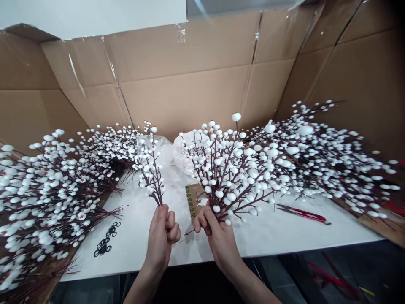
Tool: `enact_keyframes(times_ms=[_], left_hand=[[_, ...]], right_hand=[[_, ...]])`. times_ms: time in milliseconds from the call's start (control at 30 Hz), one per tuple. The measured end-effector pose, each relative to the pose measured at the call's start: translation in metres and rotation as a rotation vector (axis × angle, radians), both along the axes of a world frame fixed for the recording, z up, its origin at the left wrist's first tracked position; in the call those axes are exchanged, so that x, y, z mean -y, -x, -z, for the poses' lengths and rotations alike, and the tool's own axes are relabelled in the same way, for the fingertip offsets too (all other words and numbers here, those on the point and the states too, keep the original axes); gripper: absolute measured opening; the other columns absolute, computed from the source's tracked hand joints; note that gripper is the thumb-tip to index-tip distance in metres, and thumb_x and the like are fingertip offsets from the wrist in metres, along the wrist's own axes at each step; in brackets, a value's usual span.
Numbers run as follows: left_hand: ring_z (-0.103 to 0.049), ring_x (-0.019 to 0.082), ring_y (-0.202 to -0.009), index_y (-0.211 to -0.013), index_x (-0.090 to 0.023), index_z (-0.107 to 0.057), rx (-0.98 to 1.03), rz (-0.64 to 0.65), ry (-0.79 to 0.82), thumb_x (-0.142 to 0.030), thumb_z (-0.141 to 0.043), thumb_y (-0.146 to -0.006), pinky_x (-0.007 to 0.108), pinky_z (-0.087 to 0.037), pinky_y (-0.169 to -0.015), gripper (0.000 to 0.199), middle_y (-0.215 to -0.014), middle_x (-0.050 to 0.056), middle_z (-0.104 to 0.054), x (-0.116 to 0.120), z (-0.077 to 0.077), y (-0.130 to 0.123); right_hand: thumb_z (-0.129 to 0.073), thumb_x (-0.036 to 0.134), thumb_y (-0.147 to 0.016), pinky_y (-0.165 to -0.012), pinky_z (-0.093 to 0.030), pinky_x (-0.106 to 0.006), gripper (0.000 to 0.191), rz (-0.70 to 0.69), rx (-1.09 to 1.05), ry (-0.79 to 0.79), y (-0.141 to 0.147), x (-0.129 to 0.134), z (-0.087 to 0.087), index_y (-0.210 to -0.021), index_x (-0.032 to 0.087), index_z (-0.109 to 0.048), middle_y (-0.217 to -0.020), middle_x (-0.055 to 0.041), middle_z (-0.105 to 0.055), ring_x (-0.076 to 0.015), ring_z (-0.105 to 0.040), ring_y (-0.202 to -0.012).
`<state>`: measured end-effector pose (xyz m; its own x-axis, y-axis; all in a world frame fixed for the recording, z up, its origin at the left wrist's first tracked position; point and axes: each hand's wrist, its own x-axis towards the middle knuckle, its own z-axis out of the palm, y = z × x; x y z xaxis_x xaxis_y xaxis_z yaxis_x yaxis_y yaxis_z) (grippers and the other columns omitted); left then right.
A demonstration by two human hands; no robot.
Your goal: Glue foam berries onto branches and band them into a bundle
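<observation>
My left hand is closed round the lower stems of a small white berry spray, which stands upright above the fist. In my right hand is a much fuller bunch of white berry stems, gripped at its base and fanning up and to the right. A thin stem end pokes out to the left below the right fingers. The two hands are side by side over the front of the white table, a short gap between them. Just behind the right hand lies a brown cardboard piece with green printed characters.
Piles of white berry stems lie at the left and right. Small black rings are scattered at left front. Red-handled snips rest at right. Clear plastic bags sit behind the hands, before a cardboard wall.
</observation>
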<state>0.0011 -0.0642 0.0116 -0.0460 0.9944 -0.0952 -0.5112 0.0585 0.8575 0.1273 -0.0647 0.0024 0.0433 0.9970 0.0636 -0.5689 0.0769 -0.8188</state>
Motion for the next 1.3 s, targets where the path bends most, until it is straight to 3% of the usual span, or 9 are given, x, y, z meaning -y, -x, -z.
enact_keyframes(times_ms=[100, 167, 233, 300, 400, 533, 733, 1100, 1300], left_hand=[[-0.007, 0.004, -0.043, -0.08, -0.022, -0.041, -0.051, 0.027, -0.004, -0.052, -0.062, -0.086, 0.021, -0.009, -0.044, 0.037, -0.058, -0.011, -0.017, -0.005, -0.008, -0.001], [-0.012, 0.004, -0.04, -0.084, -0.021, -0.045, -0.088, 0.042, -0.067, -0.05, -0.059, -0.089, 0.02, -0.017, -0.043, 0.033, -0.054, -0.012, -0.02, -0.014, -0.019, -0.001], [-0.032, 0.006, -0.041, -0.081, -0.02, -0.046, -0.124, 0.06, -0.186, -0.047, -0.056, -0.091, 0.023, -0.038, -0.052, 0.031, -0.051, -0.01, -0.031, -0.027, -0.032, 0.0], [-0.059, 0.014, -0.067, -0.075, -0.019, -0.046, -0.136, 0.11, -0.283, -0.044, -0.06, -0.088, 0.029, -0.047, -0.074, 0.032, -0.059, -0.002, -0.054, -0.044, -0.045, 0.001], [-0.061, 0.019, -0.088, -0.073, -0.016, -0.054, -0.135, 0.187, -0.359, -0.036, -0.067, -0.083, 0.03, -0.045, -0.081, 0.026, -0.086, 0.007, -0.065, -0.069, -0.057, -0.001], [-0.058, 0.016, -0.074, -0.071, -0.013, -0.06, -0.122, 0.271, -0.39, -0.034, -0.073, -0.077, 0.031, -0.044, -0.076, 0.026, -0.083, 0.007, -0.062, -0.092, -0.057, -0.01], [-0.044, 0.008, -0.057, -0.088, -0.014, -0.059, -0.019, 0.232, -0.344, -0.026, -0.072, -0.077, 0.024, -0.04, -0.061, 0.021, -0.073, 0.0, -0.055, -0.103, -0.041, -0.021], [-0.021, 0.004, -0.044, -0.085, -0.018, -0.049, 0.185, -0.044, -0.234, -0.022, -0.069, -0.079, 0.017, -0.023, -0.045, 0.021, -0.055, -0.011, -0.023, -0.08, -0.036, -0.032], [-0.022, 0.004, -0.044, -0.078, -0.018, -0.045, 0.222, -0.096, -0.186, -0.031, -0.067, -0.086, 0.018, -0.023, -0.042, 0.027, -0.058, -0.01, -0.025, -0.079, -0.031, -0.029]], right_hand=[[-0.065, 0.051, -0.085, -0.062, -0.038, -0.031, 0.043, -0.033, -0.011, -0.022, -0.01, -0.005, -0.005, -0.062, 0.021, -0.043, -0.059, 0.0037, -0.039, -0.0142, -0.048, -0.055], [-0.066, 0.053, -0.083, -0.06, -0.038, -0.031, 0.046, -0.076, 0.006, -0.028, -0.02, -0.012, -0.013, -0.06, 0.021, -0.042, -0.057, 0.0035, -0.039, -0.014, -0.047, -0.054], [-0.067, 0.056, -0.081, -0.061, -0.039, -0.03, 0.048, -0.129, 0.067, -0.047, -0.033, -0.023, -0.025, -0.059, 0.021, -0.042, -0.055, 0.0034, -0.04, -0.0138, -0.047, -0.054], [-0.067, 0.058, -0.079, -0.062, -0.04, -0.03, 0.049, -0.155, 0.15, -0.105, -0.045, -0.037, -0.039, -0.059, 0.021, -0.042, -0.055, 0.0039, -0.041, -0.0133, -0.047, -0.054], [-0.07, 0.059, -0.075, -0.061, -0.04, -0.028, 0.049, -0.171, 0.179, -0.161, -0.058, -0.062, -0.057, -0.06, 0.021, -0.042, -0.056, 0.0047, -0.04, -0.0129, -0.048, -0.055], [-0.07, 0.054, -0.077, -0.062, -0.04, -0.028, 0.044, -0.237, 0.202, -0.229, -0.062, -0.087, -0.067, -0.063, 0.021, -0.045, -0.057, 0.0058, -0.04, -0.0123, -0.049, -0.054], [-0.069, 0.053, -0.079, -0.061, -0.04, -0.028, 0.044, -0.309, 0.229, -0.258, -0.054, -0.102, -0.052, -0.061, 0.02, -0.046, -0.056, 0.0051, -0.043, -0.0118, -0.049, -0.053], [-0.054, 0.053, -0.091, -0.061, -0.038, -0.028, 0.045, -0.367, 0.286, -0.267, -0.03, -0.083, -0.019, -0.061, 0.02, -0.05, -0.059, 0.0024, -0.046, -0.0133, -0.051, -0.057], [-0.052, 0.057, -0.091, -0.062, -0.041, -0.031, 0.045, -0.307, 0.335, -0.314, -0.027, -0.082, -0.013, -0.064, 0.022, -0.047, -0.061, 0.0015, -0.046, -0.0155, -0.052, -0.059]])
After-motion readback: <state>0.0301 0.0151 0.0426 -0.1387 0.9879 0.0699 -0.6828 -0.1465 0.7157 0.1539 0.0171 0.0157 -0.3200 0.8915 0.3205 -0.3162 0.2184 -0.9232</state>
